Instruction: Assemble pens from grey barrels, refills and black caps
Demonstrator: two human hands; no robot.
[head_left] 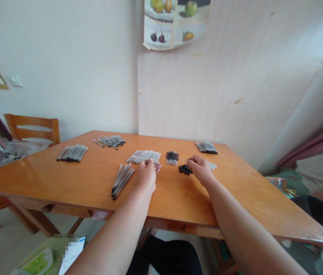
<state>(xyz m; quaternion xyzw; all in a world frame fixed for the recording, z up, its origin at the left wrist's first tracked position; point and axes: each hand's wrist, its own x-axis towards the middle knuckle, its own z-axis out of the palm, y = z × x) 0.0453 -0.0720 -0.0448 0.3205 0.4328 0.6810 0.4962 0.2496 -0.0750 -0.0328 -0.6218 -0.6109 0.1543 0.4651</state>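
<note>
My left hand (147, 175) is closed, its fingertips pinched on a clear pen barrel (142, 158) that slants across the row of clear barrels (152, 154) behind it. My right hand (199, 167) is also in a pinch, just beside a small heap of black pen caps (185, 169); whatever its fingertips hold is too small to make out. Between and beyond the hands lies a bundle of dark, thin refills (172, 157). Some short whitish pieces (212, 166) are partly hidden behind my right hand. Left of my left hand lie several black-ended pens (122, 181).
More black-ended pens lie in groups at the left (73, 152), back left (111, 141) and back right (206, 147) of the wooden table (98, 187). A wooden chair (32, 126) stands at the left. A phone (72, 254) is below the table's near edge.
</note>
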